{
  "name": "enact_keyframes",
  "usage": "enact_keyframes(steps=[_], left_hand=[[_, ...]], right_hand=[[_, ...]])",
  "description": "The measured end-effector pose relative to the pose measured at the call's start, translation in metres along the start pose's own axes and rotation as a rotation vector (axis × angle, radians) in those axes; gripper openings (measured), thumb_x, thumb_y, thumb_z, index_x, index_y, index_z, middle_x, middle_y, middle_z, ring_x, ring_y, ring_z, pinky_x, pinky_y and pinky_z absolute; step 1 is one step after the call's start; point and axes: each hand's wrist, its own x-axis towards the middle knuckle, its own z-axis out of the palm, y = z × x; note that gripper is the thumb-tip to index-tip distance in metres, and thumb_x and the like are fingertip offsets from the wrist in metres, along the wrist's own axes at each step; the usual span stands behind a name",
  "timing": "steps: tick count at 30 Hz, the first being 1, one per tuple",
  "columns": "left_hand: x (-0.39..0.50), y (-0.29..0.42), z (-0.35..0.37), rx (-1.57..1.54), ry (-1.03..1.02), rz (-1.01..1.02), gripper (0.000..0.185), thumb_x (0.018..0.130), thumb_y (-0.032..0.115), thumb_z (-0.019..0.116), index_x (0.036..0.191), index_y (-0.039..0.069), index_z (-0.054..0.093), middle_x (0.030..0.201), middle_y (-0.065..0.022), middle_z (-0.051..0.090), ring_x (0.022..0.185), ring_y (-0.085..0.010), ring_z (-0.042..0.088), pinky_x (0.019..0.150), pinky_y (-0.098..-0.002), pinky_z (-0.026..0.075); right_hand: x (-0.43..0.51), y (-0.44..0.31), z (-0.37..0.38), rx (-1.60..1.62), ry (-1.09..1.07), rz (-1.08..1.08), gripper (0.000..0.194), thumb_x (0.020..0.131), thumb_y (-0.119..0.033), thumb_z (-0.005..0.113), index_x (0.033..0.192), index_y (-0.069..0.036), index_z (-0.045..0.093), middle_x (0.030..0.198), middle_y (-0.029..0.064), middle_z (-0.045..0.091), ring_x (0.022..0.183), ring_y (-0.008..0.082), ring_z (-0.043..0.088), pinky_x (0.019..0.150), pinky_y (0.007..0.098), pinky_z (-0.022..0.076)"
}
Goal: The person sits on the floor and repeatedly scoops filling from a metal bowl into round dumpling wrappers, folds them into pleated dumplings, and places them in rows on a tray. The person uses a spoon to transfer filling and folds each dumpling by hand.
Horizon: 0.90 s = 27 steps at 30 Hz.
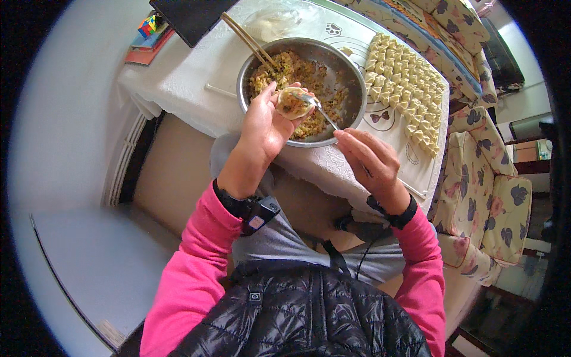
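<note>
A round dough wrapper (294, 103) with chopped filling on it rests in my left hand (271, 122), held over a steel bowl (361, 105). My right hand (372, 160) grips a metal spoon (329, 118) by its handle, and the spoon's tip touches the filling on the wrapper. Loose chopped filling (285, 67) lies in the bowl, mostly at its left and near sides. A pair of wooden chopsticks (250, 38) leans in the filling over the bowl's far left rim. Many folded dumplings (401, 85) stand in close rows on a printed mat (417, 165), right of the bowl.
Behind the bowl lies a clear plastic bag (272, 24) with pale contents. A dark flat object (194, 18), a puzzle cube (148, 26) and books (149, 49) sit at the table's far left. Floral sofas (468, 178) stand beyond the right edge.
</note>
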Motion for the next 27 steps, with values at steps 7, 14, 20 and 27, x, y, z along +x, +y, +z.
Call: enact_keyframes(steps=[7, 14, 20, 27], left_hand=[[0.0, -0.004, 0.005, 0.03, 0.085, 0.037, 0.04, 0.101, 0.033, 0.034, 0.117, 0.001, 0.051, 0.113, -0.0146, 0.058, 0.108, -0.0278, 0.055, 0.094, -0.0486, 0.046], [0.0, -0.007, 0.004, 0.024, 0.059, 0.008, 0.04, 0.1, 0.034, 0.034, 0.117, 0.003, 0.052, 0.117, -0.0125, 0.057, 0.111, -0.0278, 0.054, 0.096, -0.0493, 0.041], [0.001, -0.006, 0.003, 0.025, 0.109, -0.006, 0.041, 0.1, 0.034, 0.034, 0.119, 0.003, 0.052, 0.119, -0.0133, 0.057, 0.112, -0.0281, 0.054, 0.098, -0.0462, 0.042], [-0.002, -0.005, 0.007, 0.04, 0.1, -0.001, 0.04, 0.1, 0.035, 0.036, 0.119, 0.003, 0.052, 0.119, -0.0133, 0.057, 0.112, -0.0273, 0.054, 0.098, -0.0454, 0.042]], right_hand=[[0.005, -0.005, -0.002, 0.275, 0.184, 0.392, 0.017, 0.087, -0.001, 0.062, 0.103, 0.002, 0.065, 0.085, 0.0125, 0.068, 0.072, 0.0179, 0.066, 0.063, 0.028, 0.0546], [0.014, -0.011, 0.006, 0.665, 0.35, 0.878, 0.02, 0.095, -0.01, 0.053, 0.101, 0.006, 0.064, 0.075, 0.0113, 0.066, 0.062, 0.0131, 0.064, 0.057, 0.025, 0.0533], [0.018, -0.015, 0.009, 0.607, 0.316, 0.869, 0.02, 0.095, -0.011, 0.054, 0.1, 0.006, 0.064, 0.074, 0.0112, 0.066, 0.06, 0.0125, 0.063, 0.055, 0.0248, 0.0529], [0.019, -0.016, 0.012, 0.618, 0.324, 0.846, 0.019, 0.094, -0.009, 0.055, 0.1, 0.006, 0.064, 0.074, 0.0108, 0.066, 0.06, 0.0118, 0.062, 0.055, 0.0244, 0.0528]])
